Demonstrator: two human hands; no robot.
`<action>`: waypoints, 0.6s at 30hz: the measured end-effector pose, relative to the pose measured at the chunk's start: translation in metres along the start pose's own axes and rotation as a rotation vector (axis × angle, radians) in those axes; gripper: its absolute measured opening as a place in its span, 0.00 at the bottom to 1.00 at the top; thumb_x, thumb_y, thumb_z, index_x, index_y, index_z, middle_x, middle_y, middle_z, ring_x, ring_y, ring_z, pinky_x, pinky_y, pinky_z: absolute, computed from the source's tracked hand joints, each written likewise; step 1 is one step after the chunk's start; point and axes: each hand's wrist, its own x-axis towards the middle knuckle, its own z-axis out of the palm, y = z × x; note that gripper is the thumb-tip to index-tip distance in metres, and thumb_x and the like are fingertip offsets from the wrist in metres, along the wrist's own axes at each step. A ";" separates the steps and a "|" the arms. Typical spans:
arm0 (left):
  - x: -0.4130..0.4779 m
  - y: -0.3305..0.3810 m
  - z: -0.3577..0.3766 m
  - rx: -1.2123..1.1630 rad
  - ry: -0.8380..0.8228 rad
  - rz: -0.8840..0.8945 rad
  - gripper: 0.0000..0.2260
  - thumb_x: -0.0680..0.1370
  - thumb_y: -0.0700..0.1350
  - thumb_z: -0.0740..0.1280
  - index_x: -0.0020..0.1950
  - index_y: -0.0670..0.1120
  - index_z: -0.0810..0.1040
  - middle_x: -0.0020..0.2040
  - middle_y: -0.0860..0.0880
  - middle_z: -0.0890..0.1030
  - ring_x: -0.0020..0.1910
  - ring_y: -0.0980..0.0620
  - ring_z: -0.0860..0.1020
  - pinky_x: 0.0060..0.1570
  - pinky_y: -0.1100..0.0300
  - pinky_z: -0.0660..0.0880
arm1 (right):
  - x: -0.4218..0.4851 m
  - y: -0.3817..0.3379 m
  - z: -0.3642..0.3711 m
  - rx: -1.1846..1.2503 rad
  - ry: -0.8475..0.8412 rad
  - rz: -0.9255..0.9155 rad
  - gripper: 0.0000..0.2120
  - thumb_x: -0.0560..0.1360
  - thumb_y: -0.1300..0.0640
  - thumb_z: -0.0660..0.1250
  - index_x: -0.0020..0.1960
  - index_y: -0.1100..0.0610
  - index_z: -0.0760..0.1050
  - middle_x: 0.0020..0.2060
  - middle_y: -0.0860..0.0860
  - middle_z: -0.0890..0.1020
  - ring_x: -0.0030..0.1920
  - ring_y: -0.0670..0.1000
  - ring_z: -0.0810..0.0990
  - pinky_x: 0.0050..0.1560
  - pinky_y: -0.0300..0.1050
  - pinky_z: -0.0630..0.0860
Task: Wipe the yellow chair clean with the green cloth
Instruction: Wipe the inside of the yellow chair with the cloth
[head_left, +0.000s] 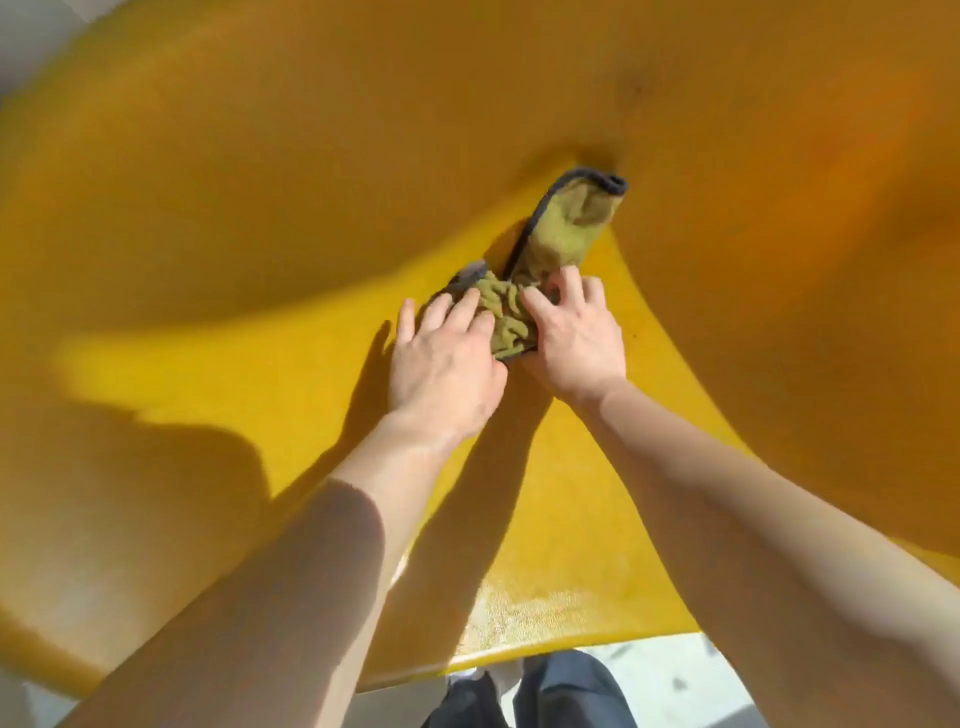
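Head view looks straight down on the yellow chair (218, 218), whose curved seat fills nearly the whole picture, part in sun and part in shadow. Both bare forearms reach in from the near edge and meet near the middle of the seat. Left hand (447, 364) lies palm down, fingers spread and slightly bent, with its fingertips pressing the left side of the green cloth (540, 270). Right hand (576, 338) sits just beside it, palm down, fingers curled into the bunched folds on the cloth's right side. Between the hands the cloth is crumpled; its far end stretches away toward the crease where seat meets back, dark hem showing. Dark trousers (566, 696) show below the seat's near edge.
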 end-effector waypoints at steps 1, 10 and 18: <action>-0.005 0.005 0.014 0.078 -0.097 0.052 0.26 0.80 0.51 0.60 0.78 0.50 0.64 0.82 0.50 0.57 0.80 0.48 0.55 0.78 0.42 0.45 | -0.018 0.006 0.007 -0.008 -0.129 0.014 0.21 0.66 0.50 0.73 0.57 0.52 0.74 0.56 0.57 0.71 0.53 0.62 0.71 0.36 0.48 0.67; -0.011 0.017 0.010 -0.233 0.353 -0.117 0.30 0.75 0.43 0.65 0.77 0.43 0.64 0.80 0.43 0.61 0.76 0.42 0.65 0.74 0.47 0.61 | 0.068 -0.014 -0.076 0.070 0.356 -0.230 0.30 0.68 0.63 0.63 0.71 0.54 0.71 0.57 0.60 0.76 0.53 0.63 0.74 0.36 0.48 0.69; 0.005 0.076 0.087 -0.234 0.129 0.207 0.16 0.74 0.40 0.66 0.61 0.43 0.82 0.74 0.47 0.73 0.72 0.45 0.70 0.67 0.46 0.72 | -0.064 0.076 0.015 0.113 0.075 0.300 0.18 0.65 0.52 0.72 0.50 0.58 0.73 0.47 0.59 0.75 0.46 0.63 0.73 0.38 0.57 0.76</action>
